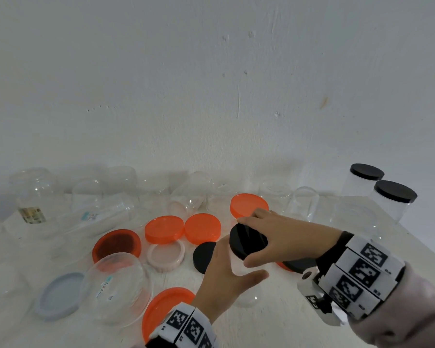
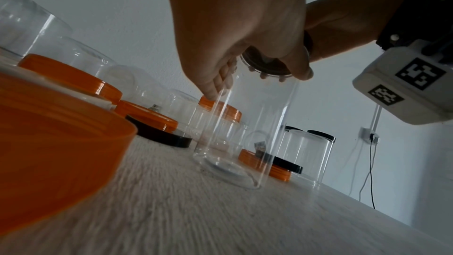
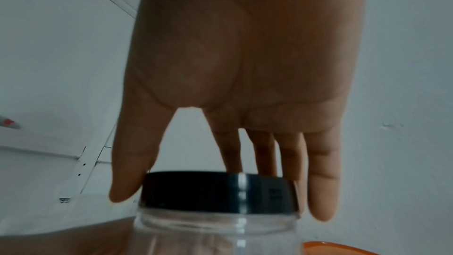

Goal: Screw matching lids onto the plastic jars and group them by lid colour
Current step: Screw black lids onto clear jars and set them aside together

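On clear cylindrical jar (image 1: 246,280): round black lid (image 1: 248,241), seemingly smooth, right hand (image 1: 284,237) grip

Plain indoor room: bare scuffed white wall (image 1: 211,84), pale table (image 2: 245,220), wall socket with cable (image 2: 371,137) seen beyond the fingers.

R hand (image 3: 235,77) fingers (image 3: 321,181) + thumb round black lid (image 3: 218,191) on clear jar (image 3: 215,234)

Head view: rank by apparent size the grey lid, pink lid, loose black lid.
1. grey lid, though it lies nearest the camera.
2. pink lid.
3. loose black lid, partly hidden by the left hand, so unsure.
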Action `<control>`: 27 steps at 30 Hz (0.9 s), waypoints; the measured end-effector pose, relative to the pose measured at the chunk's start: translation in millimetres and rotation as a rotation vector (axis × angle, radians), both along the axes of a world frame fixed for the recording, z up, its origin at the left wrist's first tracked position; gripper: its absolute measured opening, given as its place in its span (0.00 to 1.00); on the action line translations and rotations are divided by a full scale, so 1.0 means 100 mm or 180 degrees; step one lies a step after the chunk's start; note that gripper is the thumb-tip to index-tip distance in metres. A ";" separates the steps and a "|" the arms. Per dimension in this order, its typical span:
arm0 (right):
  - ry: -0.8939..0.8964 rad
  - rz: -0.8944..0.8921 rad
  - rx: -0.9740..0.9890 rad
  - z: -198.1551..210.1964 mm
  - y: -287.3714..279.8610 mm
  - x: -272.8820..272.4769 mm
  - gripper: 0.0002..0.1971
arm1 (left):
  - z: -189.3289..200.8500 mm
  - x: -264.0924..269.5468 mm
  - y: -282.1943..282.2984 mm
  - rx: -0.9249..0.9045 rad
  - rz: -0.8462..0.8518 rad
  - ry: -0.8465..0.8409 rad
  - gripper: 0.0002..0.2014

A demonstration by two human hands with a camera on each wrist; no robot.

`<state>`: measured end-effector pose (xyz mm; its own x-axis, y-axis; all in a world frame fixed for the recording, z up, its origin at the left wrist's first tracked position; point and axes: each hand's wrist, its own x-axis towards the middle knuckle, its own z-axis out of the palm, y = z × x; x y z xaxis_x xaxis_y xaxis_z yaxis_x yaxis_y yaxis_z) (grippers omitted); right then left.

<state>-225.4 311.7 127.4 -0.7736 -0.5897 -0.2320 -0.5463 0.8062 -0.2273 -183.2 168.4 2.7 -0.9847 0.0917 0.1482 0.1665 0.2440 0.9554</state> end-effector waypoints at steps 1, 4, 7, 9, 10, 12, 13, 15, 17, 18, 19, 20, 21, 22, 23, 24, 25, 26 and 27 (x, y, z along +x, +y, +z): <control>0.0022 0.0013 -0.0014 0.00 -0.01 0.00 0.38 | 0.00 0.00 0.00 0.0010 -0.0002 -0.0002 0.43; 0.0212 -0.0020 -0.0020 -0.04 -0.04 0.03 0.36 | 0.00 0.00 0.01 0.0011 0.0007 0.0018 0.43; 0.0542 -0.0167 0.0172 -0.09 -0.07 0.06 0.34 | -0.02 0.00 0.00 -0.0002 0.0004 0.0042 0.42; 0.0788 -0.0233 0.0272 -0.15 -0.10 0.10 0.32 | -0.02 0.00 0.00 -0.0009 0.0000 0.0046 0.42; 0.0860 -0.0238 0.0293 -0.17 -0.12 0.11 0.32 | -0.02 0.00 0.00 -0.0019 0.0002 0.0044 0.43; 0.0862 -0.0232 0.0267 -0.19 -0.11 0.12 0.31 | -0.01 0.00 0.00 -0.0021 -0.0001 0.0041 0.43; 0.0751 -0.0235 0.0220 -0.17 -0.10 0.11 0.31 | 0.00 0.00 0.00 -0.0020 -0.0008 0.0043 0.43; 0.0326 -0.0224 0.0111 -0.11 -0.05 0.07 0.34 | 0.00 0.00 0.00 -0.0025 -0.0020 0.0042 0.42; 0.0004 -0.0181 -0.0010 -0.07 -0.01 0.03 0.39 | 0.00 0.01 0.00 0.0003 -0.0014 0.0034 0.43; -0.0043 -0.0162 -0.0061 -0.07 0.00 0.02 0.40 | 0.00 0.01 0.00 0.0018 -0.0008 0.0029 0.43; -0.0044 -0.0152 -0.0096 -0.08 0.01 0.03 0.41 | 0.00 0.01 0.00 0.0026 -0.0005 0.0023 0.43; -0.0023 -0.0151 -0.0118 -0.10 0.01 0.04 0.42 | 0.00 0.02 0.00 0.0033 -0.0003 0.0019 0.43; 0.0000 -0.0161 -0.0123 -0.12 0.00 0.05 0.43 | 0.00 0.01 0.00 0.0041 0.0001 0.0019 0.42; 0.0029 -0.0179 -0.0111 -0.14 0.00 0.06 0.43 | -0.01 0.01 0.00 0.0038 0.0008 0.0020 0.42; 0.0078 -0.0199 -0.0089 -0.16 0.00 0.07 0.43 | -0.01 0.00 0.00 0.0022 0.0016 0.0021 0.42; 0.0158 -0.0217 -0.0066 -0.18 -0.01 0.08 0.43 | -0.02 0.00 0.00 0.0008 0.0022 0.0022 0.42; 0.0253 -0.0235 -0.0042 -0.19 -0.01 0.09 0.43 | -0.02 0.00 0.01 0.0006 0.0026 0.0019 0.42; 0.0350 -0.0254 -0.0021 -0.21 -0.02 0.10 0.44 | -0.03 -0.01 0.01 0.0009 0.0032 0.0020 0.42; 0.0439 -0.0275 -0.0001 -0.22 -0.02 0.11 0.44 | -0.03 -0.01 0.01 0.0003 0.0042 0.0023 0.43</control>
